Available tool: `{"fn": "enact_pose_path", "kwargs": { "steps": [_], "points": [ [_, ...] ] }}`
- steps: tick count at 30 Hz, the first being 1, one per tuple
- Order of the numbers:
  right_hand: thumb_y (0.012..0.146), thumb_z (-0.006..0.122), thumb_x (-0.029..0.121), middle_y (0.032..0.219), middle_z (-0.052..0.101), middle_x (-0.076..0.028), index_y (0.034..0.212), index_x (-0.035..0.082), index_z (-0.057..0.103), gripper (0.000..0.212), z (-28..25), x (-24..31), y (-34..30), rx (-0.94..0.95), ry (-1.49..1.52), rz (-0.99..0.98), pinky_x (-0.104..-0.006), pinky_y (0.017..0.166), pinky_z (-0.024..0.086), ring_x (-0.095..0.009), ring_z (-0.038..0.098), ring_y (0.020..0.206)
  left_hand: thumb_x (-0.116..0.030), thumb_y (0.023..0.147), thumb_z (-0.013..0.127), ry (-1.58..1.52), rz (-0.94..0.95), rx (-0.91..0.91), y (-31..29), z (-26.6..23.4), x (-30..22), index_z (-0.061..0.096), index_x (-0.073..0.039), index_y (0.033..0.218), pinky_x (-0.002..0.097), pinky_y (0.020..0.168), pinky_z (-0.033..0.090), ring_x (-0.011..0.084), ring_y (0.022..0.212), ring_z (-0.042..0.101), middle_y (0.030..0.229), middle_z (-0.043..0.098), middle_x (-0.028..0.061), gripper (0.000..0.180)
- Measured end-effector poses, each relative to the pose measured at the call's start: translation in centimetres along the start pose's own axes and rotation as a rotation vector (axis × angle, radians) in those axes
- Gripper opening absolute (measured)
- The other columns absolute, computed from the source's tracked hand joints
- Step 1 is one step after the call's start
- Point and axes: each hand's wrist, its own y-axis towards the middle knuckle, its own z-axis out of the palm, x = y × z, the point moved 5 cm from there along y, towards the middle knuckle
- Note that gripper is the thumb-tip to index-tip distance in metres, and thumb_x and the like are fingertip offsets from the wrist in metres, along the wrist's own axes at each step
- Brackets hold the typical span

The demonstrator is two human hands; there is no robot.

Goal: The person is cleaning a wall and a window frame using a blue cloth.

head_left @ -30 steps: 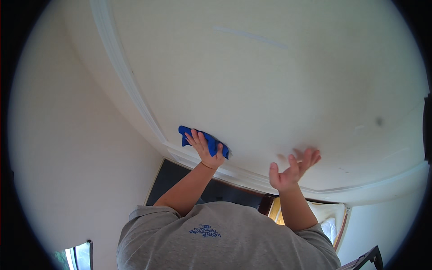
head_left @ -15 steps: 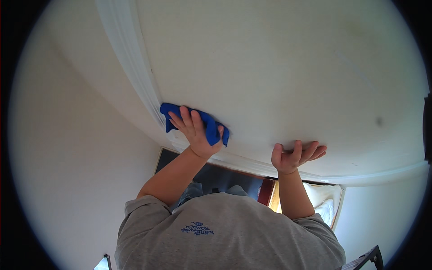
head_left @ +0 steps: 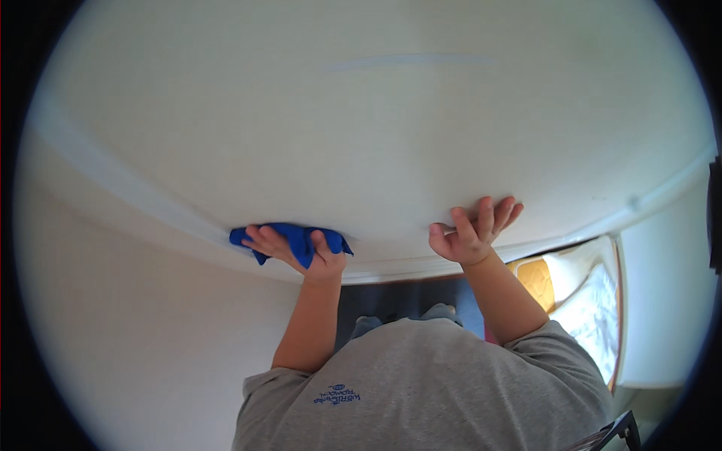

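A crumpled blue cloth [head_left: 299, 239] lies pressed against a large off-white panel [head_left: 383, 150], close to its trimmed edge. My left hand [head_left: 323, 263] holds it there, with cloth folds passing between and around the fingers. Further right, my right hand [head_left: 472, 239] rests at the same panel with its fingers spread and nothing in it. Whether the right palm fully touches the surface cannot be made out.
White trim [head_left: 406, 269] runs along the panel's near edge and curves up both sides. A plain wall [head_left: 165, 323] stands at the left. Below are the dark floor [head_left: 398, 298] and, at right, a bed-like surface with pale, rumpled fabric [head_left: 590, 308].
My left hand has moved the blue cloth left and down in the picture. The right hand has shifted slightly left and up. The whole view has also turned, so the trim lies differently.
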Motion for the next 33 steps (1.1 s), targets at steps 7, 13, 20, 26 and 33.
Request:
{"fn": "enact_pose_path", "kwargs": {
  "steps": [7,13,20,26,33],
  "points": [
    [0.079,0.061,0.043,0.155,0.040,-0.002,0.132,0.035,0.060,0.053,0.4,2.3,1.2,-0.056,0.050,0.040,-0.0611,0.119,0.003,-0.038,0.022,0.149,-0.031,0.103,0.043,-0.032,0.111,0.082,-0.9,2.2,-6.0,0.010,0.004,0.155,0.0612,0.116,-0.006,0.0395,0.152,-0.001,0.162,0.007,0.0262,0.072],
    [0.084,0.055,0.035,0.153,0.044,0.004,0.127,0.033,0.064,0.043,-1.1,0.4,0.3,-0.036,0.111,0.025,-0.0578,0.120,0.004,-0.030,0.026,0.149,-0.032,0.103,0.045,0.080,0.150,0.185,-1.2,0.6,-4.7,0.009,0.004,0.155,0.0619,0.116,-0.003,0.0406,0.151,0.001,0.163,0.007,0.0242,0.073],
    [0.084,0.054,0.034,0.151,0.047,0.004,0.127,0.032,0.064,0.044,-1.4,0.7,1.0,-0.054,0.138,0.037,-0.0570,0.121,0.004,-0.029,0.027,0.148,-0.039,0.104,0.038,0.074,-0.109,0.095,1.5,0.1,-5.4,0.003,0.005,0.155,0.0587,0.117,-0.004,0.0414,0.151,-0.003,0.163,0.004,0.0243,0.076],
    [0.083,0.055,0.034,0.149,0.049,0.004,0.124,0.030,0.067,0.043,-1.4,0.3,1.2,-0.055,0.152,0.046,-0.0569,0.121,0.005,-0.029,0.027,0.148,-0.031,0.099,0.047,0.048,0.332,0.211,-1.3,3.5,-12.3,0.016,0.004,0.155,0.0641,0.115,-0.003,0.0423,0.151,0.002,0.163,0.010,0.0239,0.073],
    [0.085,0.056,0.035,0.155,0.039,-0.009,0.126,0.027,0.067,0.042,-1.6,-0.8,0.3,-0.044,0.146,0.188,-0.0543,0.121,0.005,-0.035,0.025,0.148,-0.041,0.104,0.040,0.142,0.067,0.078,4.4,-1.4,-1.8,0.010,0.003,0.156,0.0619,0.117,-0.001,0.0430,0.150,0.004,0.163,0.012,0.0211,0.074]
  ]
}}
